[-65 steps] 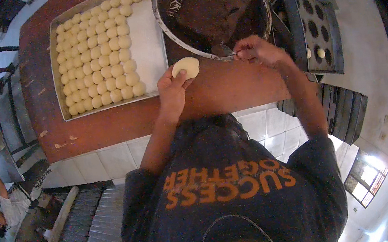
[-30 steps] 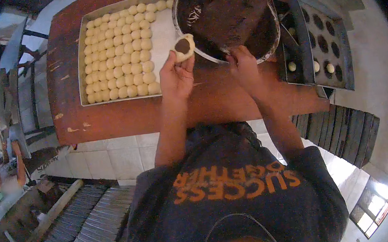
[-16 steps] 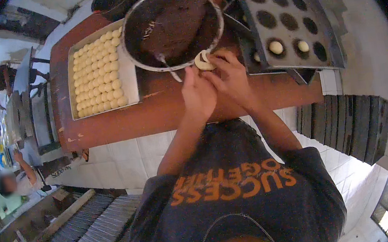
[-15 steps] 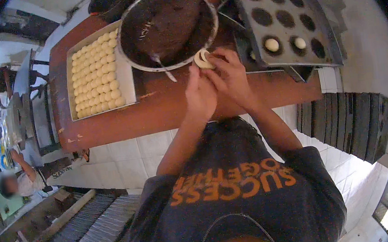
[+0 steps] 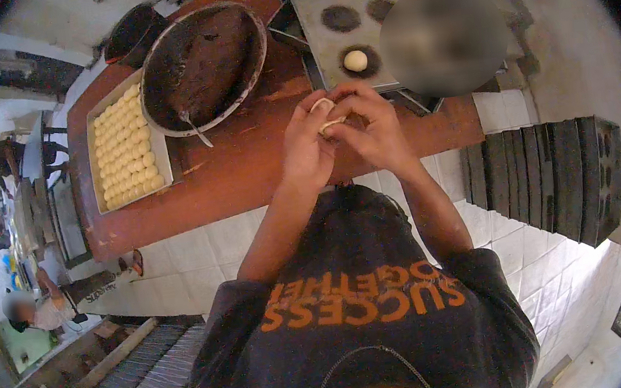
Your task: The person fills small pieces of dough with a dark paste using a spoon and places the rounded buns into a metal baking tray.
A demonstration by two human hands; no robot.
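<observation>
A small piece of pale dough (image 5: 323, 106) is pinched and folded between my two hands above the table's front edge. My left hand (image 5: 304, 147) cups it from the left. The fingers and thumb of my right hand (image 5: 378, 126) press on its other side, partly hiding it. To the left is a large round basin (image 5: 263, 40) of dark brown filling (image 5: 211, 63), with a spoon (image 5: 201, 135) leaning out over the rim. Beyond my hands, a baking tray (image 5: 312, 19) has dark round hollows; one holds a dough ball (image 5: 356, 60). A blurred patch covers the tray's right part.
A shallow tray (image 5: 161, 151) of dough balls in rows (image 5: 122, 154) lies left on the brown table (image 5: 247, 174). Behind the basin stands a dark bucket (image 5: 133, 36). Dark hollowed trays (image 5: 542, 175) are stacked to the right. Two people are at the far left.
The view has shifted, so the basin and trays appear further left. My fingers have closed more of the dough, which earlier showed as an open, curled piece.
</observation>
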